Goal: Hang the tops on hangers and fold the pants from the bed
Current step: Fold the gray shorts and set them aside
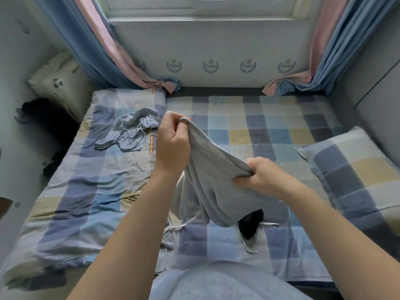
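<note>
The grey garment (216,191) is held up over the checked bed (259,131), its rim stretched between both hands. The left hand (173,141), the higher one, pinches the rim in curled fingers, and the right hand (259,176) bunches it in a fist lower down. The rest sags to the sheet, half covering a black item (251,224) I can't identify. White cords (177,227) trail out below, though where they attach is hidden. A crumpled blue-grey garment (129,133) lies on the quilt (86,169), just beyond the left hand.
</note>
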`<state>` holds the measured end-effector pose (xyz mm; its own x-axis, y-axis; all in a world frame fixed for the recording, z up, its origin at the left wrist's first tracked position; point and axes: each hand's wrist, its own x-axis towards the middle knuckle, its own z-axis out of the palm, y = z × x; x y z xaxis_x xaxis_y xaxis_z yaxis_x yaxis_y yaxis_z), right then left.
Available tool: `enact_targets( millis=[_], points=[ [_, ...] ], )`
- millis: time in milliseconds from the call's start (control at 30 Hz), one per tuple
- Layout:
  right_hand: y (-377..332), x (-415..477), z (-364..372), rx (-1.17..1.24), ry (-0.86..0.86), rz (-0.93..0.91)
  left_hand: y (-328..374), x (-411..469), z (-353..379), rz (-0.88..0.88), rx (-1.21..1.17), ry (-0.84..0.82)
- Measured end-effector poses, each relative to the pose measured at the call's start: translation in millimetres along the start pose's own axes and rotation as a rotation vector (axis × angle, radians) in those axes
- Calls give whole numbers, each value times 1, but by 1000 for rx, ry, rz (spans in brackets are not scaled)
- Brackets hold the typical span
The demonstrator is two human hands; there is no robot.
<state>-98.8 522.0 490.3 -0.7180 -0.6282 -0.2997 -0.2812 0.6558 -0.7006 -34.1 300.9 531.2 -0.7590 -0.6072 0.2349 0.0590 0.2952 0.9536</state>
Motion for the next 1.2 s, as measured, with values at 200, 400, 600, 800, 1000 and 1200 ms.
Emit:
enact_targets(
  millis=[200,400,600,800,1000,1200],
  points=[
    [87,0,27,319,158,287,-22,-1,13,-118,92,87],
    [63,-1,-2,359,206,-4,-56,-1,23,-391,155,95],
    [6,5,-21,467,200,-79,-64,-23,32,-515,-85,-70],
    [-27,8,-23,988,273,60,-53,-62,37,-348,-92,-141],
    [-49,-3,-30,1149,377,-42,-61,-119,50,-307,46,-579],
    [-56,-11,-49,1177,577,-138,-90,-136,59,-478,412,-712]
  ],
)
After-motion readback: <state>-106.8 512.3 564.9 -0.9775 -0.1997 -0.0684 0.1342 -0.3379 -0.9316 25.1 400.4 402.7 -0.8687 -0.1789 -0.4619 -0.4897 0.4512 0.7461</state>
